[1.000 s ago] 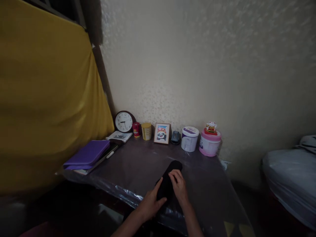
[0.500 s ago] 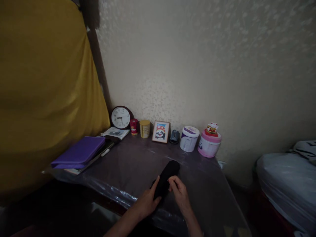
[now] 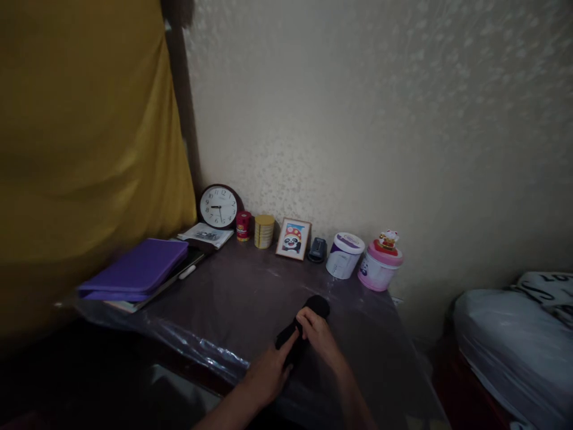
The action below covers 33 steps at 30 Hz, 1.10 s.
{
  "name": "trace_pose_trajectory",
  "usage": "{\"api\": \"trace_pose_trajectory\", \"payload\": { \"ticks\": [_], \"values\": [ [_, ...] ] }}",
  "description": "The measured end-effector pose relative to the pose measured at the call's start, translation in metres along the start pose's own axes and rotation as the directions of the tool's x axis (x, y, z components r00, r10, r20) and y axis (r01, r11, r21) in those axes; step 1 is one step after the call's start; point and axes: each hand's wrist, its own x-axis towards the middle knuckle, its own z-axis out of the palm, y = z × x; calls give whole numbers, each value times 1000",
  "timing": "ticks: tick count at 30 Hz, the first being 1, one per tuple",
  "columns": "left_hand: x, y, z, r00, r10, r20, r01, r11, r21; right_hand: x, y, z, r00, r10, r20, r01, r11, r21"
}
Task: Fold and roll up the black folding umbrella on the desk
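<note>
A long, dark black bundle [image 3: 319, 305], soft-looking like rolled cloth with a rounded far end, slants over the front of the table. Its exact kind is too dark to make out. Around its near part is my left hand [image 3: 268, 370], closed, with the index finger stretched along it. My right hand [image 3: 316, 332] lies across the middle of the bundle, fingers curled and pinching at its upper side. What exactly those fingertips hold is hidden. Both hands nearly meet there.
Along the wall stand a clock [image 3: 218, 206], a red can [image 3: 243, 226], a yellow tin [image 3: 264, 232], a framed panda picture [image 3: 293, 239], a dark stapler-like object [image 3: 317, 249], a white-purple tub [image 3: 344, 255] and a pink-lidded tub [image 3: 380, 266] with a cat figurine. A purple folder [image 3: 138, 269] lies left.
My right hand has moved left and up, from beside the bundle to across its top. The left hand keeps its hold lower down. The camera view has shifted slightly.
</note>
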Motion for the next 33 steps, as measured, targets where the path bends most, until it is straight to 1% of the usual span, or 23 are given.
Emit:
{"api": "trace_pose_trajectory", "payload": {
  "ticks": [4,7,10,13,14,16,18,19,21,24,26,29,33],
  "values": [
    [-2,0,2,1000,1,11,-1,1000,27,6,5,3,998,-64,-29,58,981,-183],
    [-6,0,0,999,-29,12,29,999,41,5,2,7,998,-52,-42,37,949,-312],
    [-11,-2,-2,999,-36,13,35,997,67,2,-4,12,994,-53,-100,8,915,-404],
    [-12,-5,-3,999,-22,27,19,996,83,-2,-9,17,989,-102,-109,43,894,-445],
    [-12,-7,-3,999,-22,28,19,996,83,-3,-10,18,987,-118,-108,60,899,-434],
    [-13,-9,-3,999,-25,23,23,997,80,-4,-7,17,983,-113,-145,62,947,-316],
    [-16,-11,-4,999,-26,19,25,997,75,-5,-1,14,975,-47,-217,18,991,-134],
    [-19,-12,-4,999,-27,18,26,998,64,-7,4,11,967,0,-254,-14,998,-54],
    [-26,-14,-6,1000,-10,17,10,999,31,-11,14,3,942,86,-325,-81,996,29],
    [-37,-15,-6,999,32,-4,-32,999,14,-20,24,-5,911,156,-382,-144,988,59],
    [-40,-15,-5,999,45,-12,-44,998,51,-22,25,-5,911,158,-381,-147,987,60],
    [-39,-13,-3,999,34,5,-35,992,124,-18,20,2,937,119,-329,-112,993,38],
    [-32,-10,-3,999,-21,50,10,978,210,-5,12,14,976,22,-219,-29,999,-25]
  ]
}}
